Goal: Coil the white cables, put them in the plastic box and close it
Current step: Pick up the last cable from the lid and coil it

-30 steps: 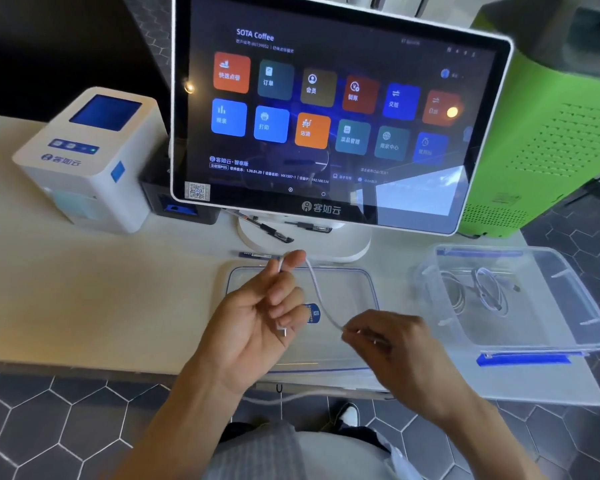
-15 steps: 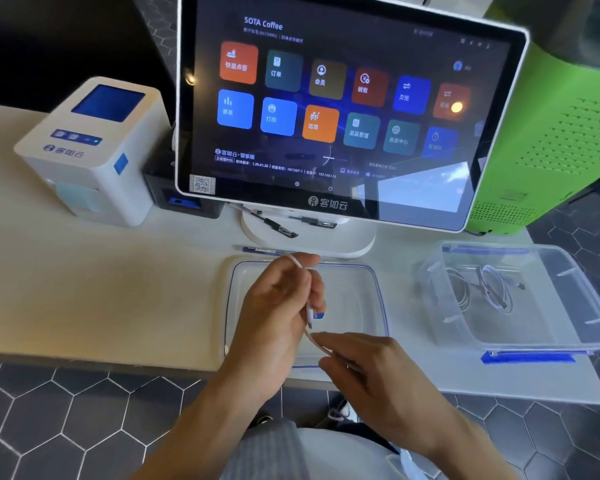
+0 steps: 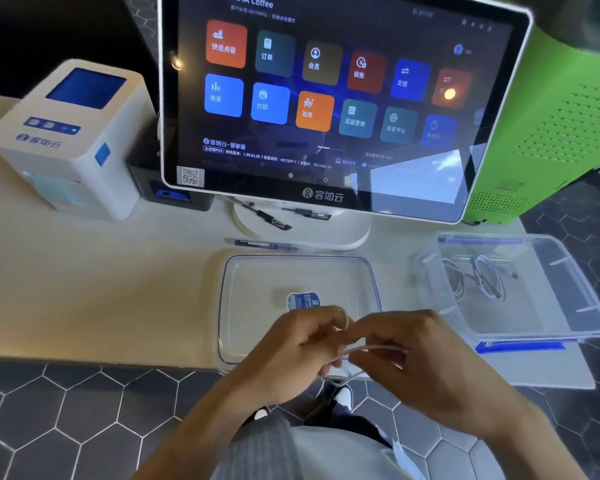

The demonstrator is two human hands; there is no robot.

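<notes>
Right over the front edge of the surface (image 3: pixel 84 299), the white cable (image 3: pixel 374 348) is strung between both hands, partly looped, hanging above the clear lid (image 3: pixel 250 327) that lies flat there. Biggest risk, as a guess: the loops are thin and springy, so if either grip loosens they could pop open and the coil would have to be redone, or the loose tail under the hands could slip off the edge toward the floor. It's also blurry there, so how many turns are done can't be told.

Grip-wise, the left hand (image 3: pixel 291 355) has its fingers curled around the looped part, and the right hand (image 3: pixel 426 362) pinches the strand just beside it, fingers closed on the cable.

Off to the right the plastic box (image 3: pixel 568 327) sits open with two coiled cables (image 3: pixel 478 282) already inside, well apart from the hands. Behind it all stand a touchscreen (image 3: pixel 326 98), a white printer (image 3: pixel 66 140) and a pen (image 3: pixel 260 243).
</notes>
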